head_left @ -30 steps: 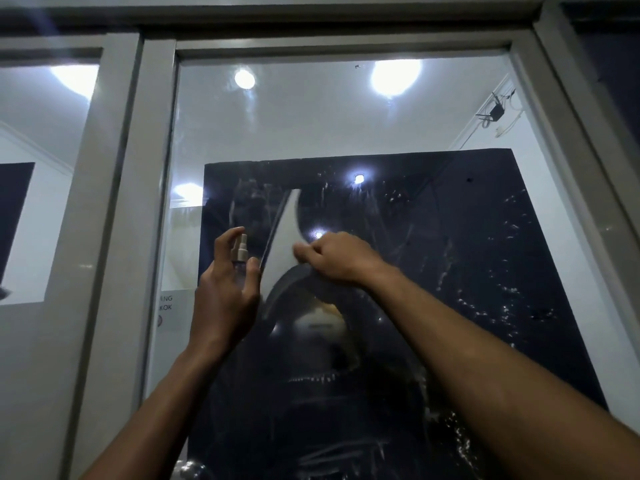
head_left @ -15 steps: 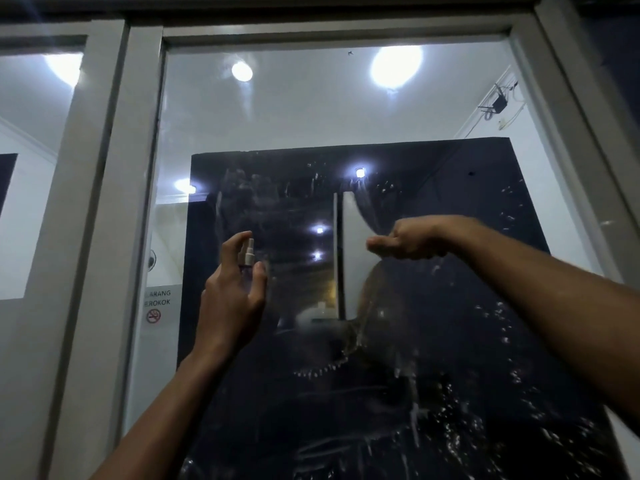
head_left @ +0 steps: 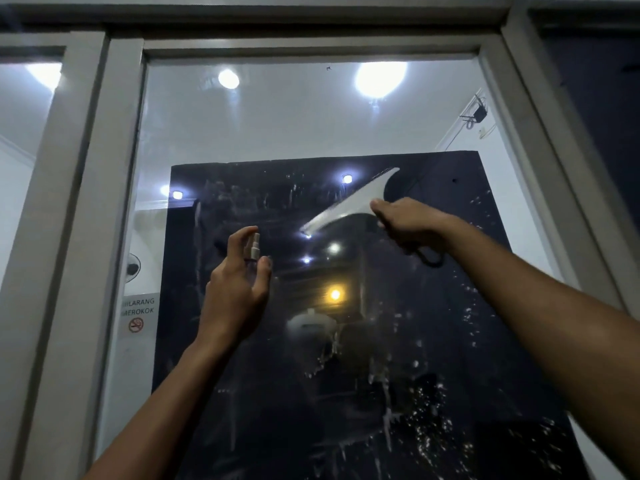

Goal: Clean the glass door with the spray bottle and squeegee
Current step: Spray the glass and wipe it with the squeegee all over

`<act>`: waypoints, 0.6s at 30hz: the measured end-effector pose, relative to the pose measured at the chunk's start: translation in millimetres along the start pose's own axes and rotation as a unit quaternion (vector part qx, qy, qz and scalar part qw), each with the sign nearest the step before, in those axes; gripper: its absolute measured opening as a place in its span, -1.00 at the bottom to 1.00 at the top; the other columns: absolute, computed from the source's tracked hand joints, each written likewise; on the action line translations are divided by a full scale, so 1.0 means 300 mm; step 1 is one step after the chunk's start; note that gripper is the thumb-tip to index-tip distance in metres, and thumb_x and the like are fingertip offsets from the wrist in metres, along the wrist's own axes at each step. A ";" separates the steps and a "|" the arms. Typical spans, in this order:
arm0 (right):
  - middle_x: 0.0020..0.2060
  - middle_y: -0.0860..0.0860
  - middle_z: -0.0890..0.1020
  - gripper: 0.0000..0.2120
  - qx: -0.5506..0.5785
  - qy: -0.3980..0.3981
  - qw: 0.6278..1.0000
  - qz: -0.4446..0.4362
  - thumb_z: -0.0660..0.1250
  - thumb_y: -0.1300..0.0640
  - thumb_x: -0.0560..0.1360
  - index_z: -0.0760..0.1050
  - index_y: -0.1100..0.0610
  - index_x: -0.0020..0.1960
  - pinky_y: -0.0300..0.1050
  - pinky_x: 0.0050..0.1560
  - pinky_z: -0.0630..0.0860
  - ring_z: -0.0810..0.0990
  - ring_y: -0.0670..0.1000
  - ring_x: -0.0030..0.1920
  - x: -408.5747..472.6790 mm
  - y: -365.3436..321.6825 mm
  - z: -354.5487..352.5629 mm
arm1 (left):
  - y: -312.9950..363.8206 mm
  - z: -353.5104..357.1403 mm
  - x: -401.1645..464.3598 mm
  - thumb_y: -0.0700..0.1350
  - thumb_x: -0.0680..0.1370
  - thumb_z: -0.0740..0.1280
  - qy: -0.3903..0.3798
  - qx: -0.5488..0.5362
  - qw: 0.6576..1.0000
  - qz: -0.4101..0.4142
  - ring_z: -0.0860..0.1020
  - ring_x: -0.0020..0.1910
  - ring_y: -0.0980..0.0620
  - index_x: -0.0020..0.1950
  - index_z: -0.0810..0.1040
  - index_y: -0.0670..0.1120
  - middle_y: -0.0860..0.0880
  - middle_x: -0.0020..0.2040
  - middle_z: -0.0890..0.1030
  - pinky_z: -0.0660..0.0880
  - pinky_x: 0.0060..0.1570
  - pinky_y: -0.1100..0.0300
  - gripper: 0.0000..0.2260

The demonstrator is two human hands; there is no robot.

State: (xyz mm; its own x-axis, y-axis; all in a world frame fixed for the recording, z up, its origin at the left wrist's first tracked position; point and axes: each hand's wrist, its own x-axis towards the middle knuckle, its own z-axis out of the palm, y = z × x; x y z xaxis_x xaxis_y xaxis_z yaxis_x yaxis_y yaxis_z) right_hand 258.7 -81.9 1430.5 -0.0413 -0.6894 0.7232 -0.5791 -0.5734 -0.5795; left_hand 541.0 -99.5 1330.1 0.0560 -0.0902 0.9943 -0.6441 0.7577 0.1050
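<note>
Squeegee (head_left: 349, 202) is gripped by the right hand (head_left: 410, 225), blade tilted against the wet glass door (head_left: 311, 133). Small spray bottle (head_left: 254, 245) is held in the left hand (head_left: 239, 289), just beside the glass.

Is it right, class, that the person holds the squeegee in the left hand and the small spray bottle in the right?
No, the hands are swapped. The head view shows the right hand gripping the squeegee and the left hand holding the spray bottle.
</note>
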 end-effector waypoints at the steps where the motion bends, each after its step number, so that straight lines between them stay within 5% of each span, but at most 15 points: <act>1: -0.58 -0.02 0.36 -0.60 0.044 -0.001 0.999 0.007 0.12 -0.07 0.65 0.37 0.10 -0.30 -0.25 -0.51 0.30 0.28 -0.06 -0.65 0.014 -0.030 0.033 | 0.006 0.005 0.006 -0.08 0.63 0.29 -0.001 0.001 1.000 0.001 0.59 -0.18 -0.08 0.43 0.32 0.10 -0.06 -0.07 0.61 0.44 -0.14 0.05 -0.61; 5: -0.54 -0.02 0.30 -0.64 0.201 -0.006 0.977 0.067 0.03 0.03 0.68 0.29 0.06 -0.27 -0.27 -0.51 0.24 0.23 -0.05 -0.61 0.069 -0.114 0.137 | 0.019 0.041 0.021 -0.06 0.63 0.29 0.001 -0.002 1.000 0.004 0.56 -0.21 -0.01 0.43 0.30 0.14 -0.03 -0.06 0.59 0.41 -0.16 0.09 -0.61; 8: -0.42 0.05 0.35 -0.66 0.205 0.031 0.973 0.103 0.06 -0.02 0.68 0.33 0.05 -0.24 -0.14 -0.40 0.27 0.29 0.00 -0.55 0.072 -0.091 0.205 | 0.009 0.066 0.003 -0.06 0.64 0.28 0.006 -0.006 1.000 0.005 0.54 -0.22 0.17 0.43 0.30 0.14 -0.01 -0.08 0.60 0.39 -0.26 0.15 -0.61; 13: -0.29 0.16 0.48 -0.58 0.234 0.096 0.957 0.142 0.10 -0.16 0.68 0.45 0.19 -0.05 -0.14 -0.50 0.36 0.40 0.04 -0.51 -0.067 0.080 0.335 | -0.015 0.100 -0.076 -0.05 0.64 0.28 -0.007 -0.024 1.000 -0.007 0.56 -0.19 0.21 0.43 0.30 0.15 0.07 -0.10 0.58 0.44 -0.26 0.27 -0.62; 18: -0.47 0.05 0.42 -0.53 0.250 0.076 0.948 0.184 0.10 -0.16 0.68 0.42 0.15 -0.23 -0.20 -0.53 0.32 0.37 -0.01 -0.56 -0.272 0.226 0.395 | -0.014 0.126 -0.120 -0.06 0.64 0.28 -0.008 -0.039 0.999 -0.028 0.58 -0.16 0.13 0.43 0.31 0.17 0.06 -0.04 0.61 0.46 -0.21 0.13 -0.62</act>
State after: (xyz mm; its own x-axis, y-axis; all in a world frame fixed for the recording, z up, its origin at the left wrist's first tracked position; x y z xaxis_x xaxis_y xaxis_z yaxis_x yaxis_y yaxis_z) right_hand 319.1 -116.9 1287.5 -0.3036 -0.8336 0.4615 -0.0455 -0.4711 -0.8809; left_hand 512.7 -124.0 1293.3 0.0781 -0.1439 0.9865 -0.5782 0.7995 0.1624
